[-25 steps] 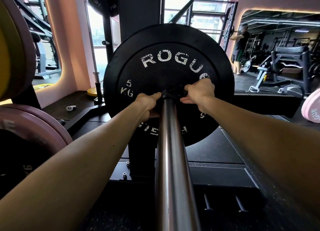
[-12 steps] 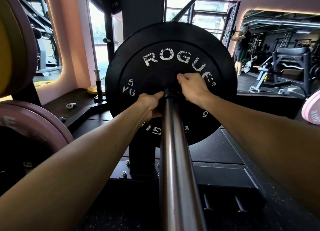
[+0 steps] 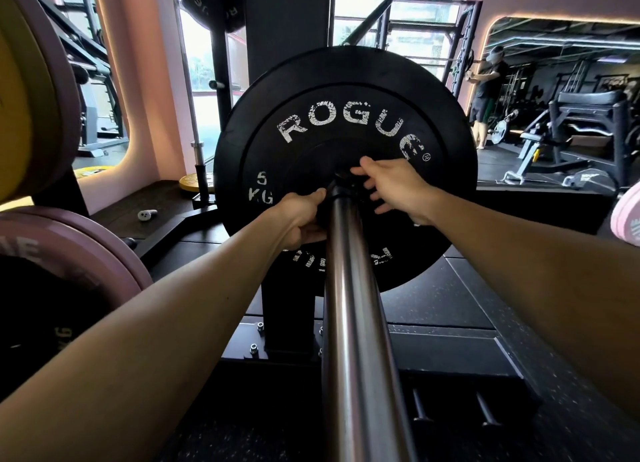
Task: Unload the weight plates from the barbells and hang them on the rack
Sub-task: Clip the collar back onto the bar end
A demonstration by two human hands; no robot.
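A black Rogue 5 kg bumper plate [image 3: 346, 115] sits at the far end of the steel barbell sleeve [image 3: 349, 305], which runs straight away from me. A dark collar [image 3: 341, 184] rings the sleeve right against the plate's hub. My left hand [image 3: 301, 217] grips the collar from the left, fingers curled round it. My right hand [image 3: 394, 187] is at the hub's right side with its fingers spread and loose, the tips near the collar. Whether they touch it is unclear.
Pink plates [image 3: 62, 267] and a yellow-and-pink plate [image 3: 31, 80] hang on a rack at my left. A black upright post [image 3: 287, 28] stands behind the barbell plate. A yellow plate [image 3: 192, 182] lies on the floor. Another pink plate [image 3: 628, 219] is at right. A person [image 3: 488, 90] stands far right.
My right hand went from a curled grip at the hub's right side to above the sleeve, and its fingers have now spread open. My left hand has stayed on the collar.
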